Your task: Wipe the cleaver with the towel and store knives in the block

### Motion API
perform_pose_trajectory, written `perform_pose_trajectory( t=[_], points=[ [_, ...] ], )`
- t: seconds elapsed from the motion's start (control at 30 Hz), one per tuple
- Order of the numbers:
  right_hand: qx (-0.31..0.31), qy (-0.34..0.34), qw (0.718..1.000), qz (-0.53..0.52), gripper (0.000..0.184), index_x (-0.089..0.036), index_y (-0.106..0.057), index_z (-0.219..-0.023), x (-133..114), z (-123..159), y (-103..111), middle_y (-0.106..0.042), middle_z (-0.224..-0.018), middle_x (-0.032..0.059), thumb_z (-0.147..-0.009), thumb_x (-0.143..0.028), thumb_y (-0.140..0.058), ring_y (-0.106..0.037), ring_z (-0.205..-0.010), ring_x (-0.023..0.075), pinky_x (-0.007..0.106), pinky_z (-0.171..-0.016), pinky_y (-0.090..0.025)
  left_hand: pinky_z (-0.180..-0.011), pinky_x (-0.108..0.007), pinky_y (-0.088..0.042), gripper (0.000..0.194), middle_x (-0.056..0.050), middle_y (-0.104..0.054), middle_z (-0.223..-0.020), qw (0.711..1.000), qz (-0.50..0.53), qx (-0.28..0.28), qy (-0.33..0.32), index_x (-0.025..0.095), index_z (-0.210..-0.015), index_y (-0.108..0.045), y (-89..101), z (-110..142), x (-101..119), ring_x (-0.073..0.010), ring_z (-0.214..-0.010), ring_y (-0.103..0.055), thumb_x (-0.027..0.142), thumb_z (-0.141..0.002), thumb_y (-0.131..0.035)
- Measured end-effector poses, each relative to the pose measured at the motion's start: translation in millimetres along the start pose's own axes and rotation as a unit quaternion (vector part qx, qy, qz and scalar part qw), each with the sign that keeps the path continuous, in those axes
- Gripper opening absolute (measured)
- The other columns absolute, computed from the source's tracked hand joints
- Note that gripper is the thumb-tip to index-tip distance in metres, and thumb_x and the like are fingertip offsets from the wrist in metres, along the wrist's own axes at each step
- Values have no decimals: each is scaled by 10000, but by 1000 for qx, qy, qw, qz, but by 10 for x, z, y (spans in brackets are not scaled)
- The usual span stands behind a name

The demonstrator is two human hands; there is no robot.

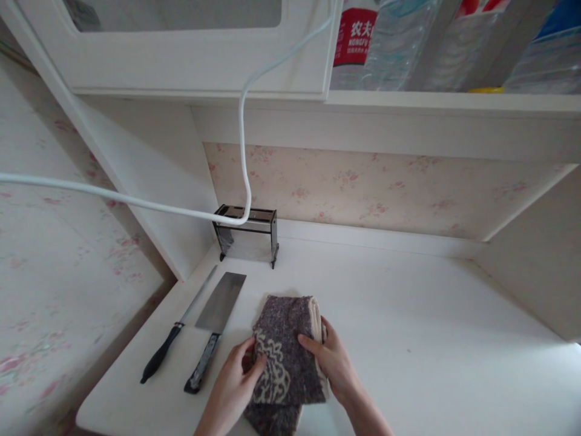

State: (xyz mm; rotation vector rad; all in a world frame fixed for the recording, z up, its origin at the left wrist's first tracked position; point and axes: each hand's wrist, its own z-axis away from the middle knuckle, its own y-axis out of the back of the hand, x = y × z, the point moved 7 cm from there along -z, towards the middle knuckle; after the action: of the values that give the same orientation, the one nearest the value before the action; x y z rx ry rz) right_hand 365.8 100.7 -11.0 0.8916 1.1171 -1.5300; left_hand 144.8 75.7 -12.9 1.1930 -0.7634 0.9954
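Brown patterned cloth (295, 324) is at the near part of the counter (408, 297), right of the cleaver (223, 303); can't tell if it's resting or lifted. Status, my read: folding mostly done. Layers are stacked along its right edge, but a lower portion pokes out toward the viewer, not in line with the stack.

Both hands clamped on it: left hand (239, 369) pinches the left edge, thumb on top; right hand (333, 360) grips the right edge, thumb on top, fingers behind. Forearms angle in from below.

Cleaver and honing rod (178, 325) lie side by side, untouched. Knife rack (247, 244) stands upright behind.
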Motion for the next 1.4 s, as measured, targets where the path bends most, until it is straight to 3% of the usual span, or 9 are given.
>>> perform_pose_trajectory(
  t=[0.2, 0.3, 0.4, 0.53, 0.67, 0.87, 1.1, 1.27, 1.4],
  points=[
    [-7, 121, 940, 319, 407, -181, -595, -1145, -458, -15, -136, -616, -1075, 90, -746, -255, -622, -559, -1029, 266, 400, -922, -410, -832, -324, -519, 492, -112, -688, -1040, 998, 47, -31, 4, 152, -1142, -616, 64, 44, -26, -225, -890, -658, 447, -749, -615],
    [-43, 148, 919, 363, 344, -204, -588, -1134, -638, 59, -246, -590, -1052, 68, -792, -242, -576, -551, -994, 225, 359, -899, -406, -800, -332, -528, 496, -92, -703, -985, 996, 72, -56, 18, 166, -1138, -632, 99, 59, -89, -221, -843, -663, 446, -728, -648],
    [-126, 127, 939, 294, 283, -217, -579, -1105, -712, 151, -397, -573, -1055, 42, -826, -266, -571, -547, -992, 192, 330, -903, -403, -930, -368, -485, 564, -113, -693, -1098, 990, 119, -67, 40, 164, -1173, -625, 125, 83, -96, -260, -1018, -638, 508, -727, -661],
    [-249, -19, 968, 20, 410, -238, -495, -1213, -619, 227, -608, -625, -1010, 25, -834, -340, -613, -599, -934, 178, 341, -878, -435, -1075, -396, -374, 616, -109, -609, -1280, 968, 226, -74, 76, 169, -1207, -613, 80, 176, 38, -280, -1226, -524, 538, -718, -680],
    [-245, -125, 941, -196, 508, -177, -488, -1251, -428, 192, -713, -680, -999, 89, -806, -368, -639, -655, -897, 221, 393, -881, -451, -1072, -451, -373, 563, -100, -646, -1225, 927, 336, -71, 150, 177, -1169, -629, 8, 298, 130, -298, -1191, -557, 511, -720, -690],
    [-223, -202, 923, -238, 543, -93, -575, -1170, -13, 220, -784, -689, -1021, 166, -800, -490, -569, -655, -965, 290, 443, -890, -465, -946, -501, -472, 534, -122, -722, -1035, 852, 446, -157, 226, 170, -1097, -662, -113, 262, 195, -328, -1076, -631, 580, -767, -570],
    [-112, -16, 990, -80, 529, -211, -499, -1268, -459, 117, -357, -660, -1139, 75, -787, -351, -668, -620, -1045, 259, 420, -927, -460, -940, -410, -481, 445, -97, -731, -1024, 944, 291, -104, 117, 150, -1027, -697, 53, 56, 434, -297, -1007, -663, 477, -725, -699],
    [-99, 138, 975, 142, 504, -234, -507, -1321, -724, 109, -353, -557, -1319, 64, -845, -371, -597, -482, -1239, 247, 395, -1062, -346, -923, -390, -485, 485, -100, -724, -1045, 978, 179, -95, 59, 137, -1063, -682, 196, -27, 439, -296, -1041, -645, 526, -779, -626],
    [-106, 141, 968, 177, 571, -257, -442, -1365, -591, 113, -419, -575, -1293, 52, -827, -349, -612, -523, -1190, 235, 383, -1025, -388, -952, -405, -464, 496, -109, -696, -1121, 987, 155, -43, 21, 145, -1130, -647, 307, -99, 347, -300, -1112, -604, 512, -800, -602]
  ],
)
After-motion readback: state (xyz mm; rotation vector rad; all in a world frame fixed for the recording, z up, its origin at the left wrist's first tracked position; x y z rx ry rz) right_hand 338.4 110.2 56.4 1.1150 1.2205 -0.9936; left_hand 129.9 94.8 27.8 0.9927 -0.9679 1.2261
